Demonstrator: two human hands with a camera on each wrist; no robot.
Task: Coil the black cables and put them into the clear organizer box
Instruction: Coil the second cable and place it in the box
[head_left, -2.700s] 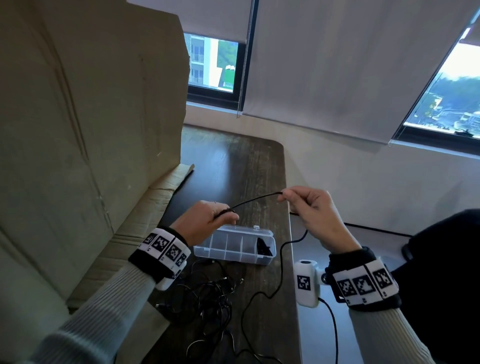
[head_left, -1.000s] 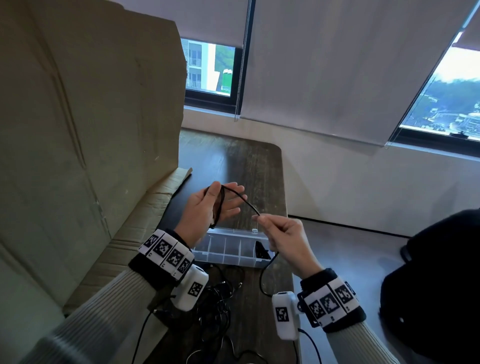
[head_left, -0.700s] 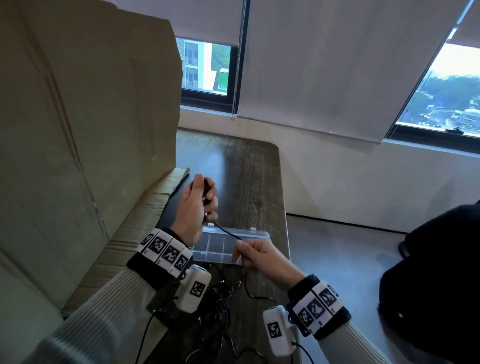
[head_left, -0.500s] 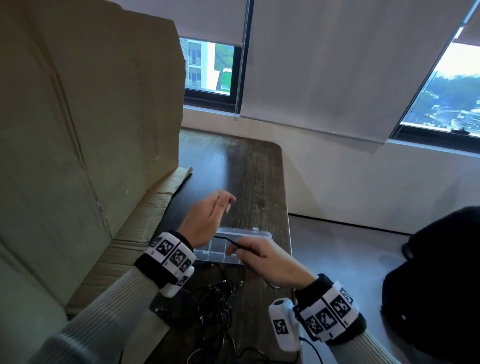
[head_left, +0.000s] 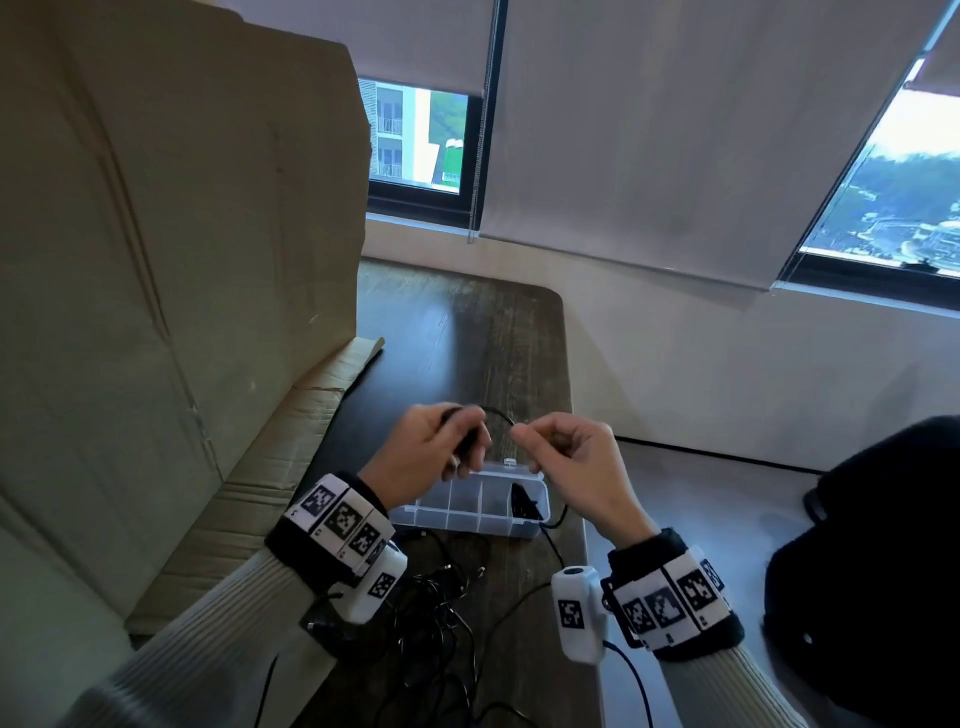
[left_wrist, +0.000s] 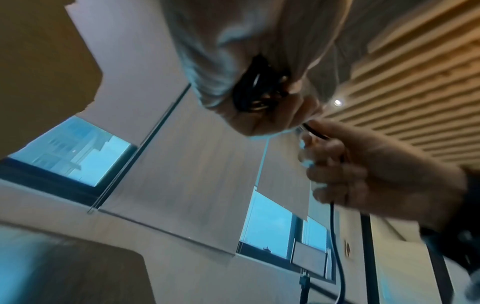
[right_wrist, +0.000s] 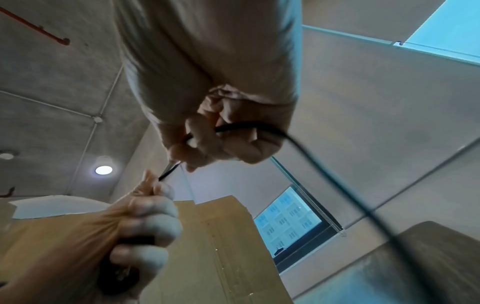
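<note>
Both hands hover just above the clear organizer box (head_left: 467, 506), which lies open on the dark table. My left hand (head_left: 441, 447) grips a small bundle of coiled black cable (left_wrist: 257, 86). A short arc of the same cable (head_left: 498, 413) runs across to my right hand (head_left: 561, 457), which pinches it between thumb and fingers. From the right hand the cable (right_wrist: 337, 174) hangs down past the box's right end. A coiled black cable (head_left: 522, 501) sits in the rightmost compartment. The other compartments look empty.
A tangle of loose black cables (head_left: 441, 613) lies on the table (head_left: 457, 332) in front of the box. A tall cardboard sheet (head_left: 171, 270) leans along the left side. The table's right edge (head_left: 574, 415) drops to the floor; a dark bag (head_left: 883, 545) sits at the right.
The hands have wound the cable in several passes onto my left hand, coming together and apart. Since half a second ago my right hand has risen from the box to level with the left.
</note>
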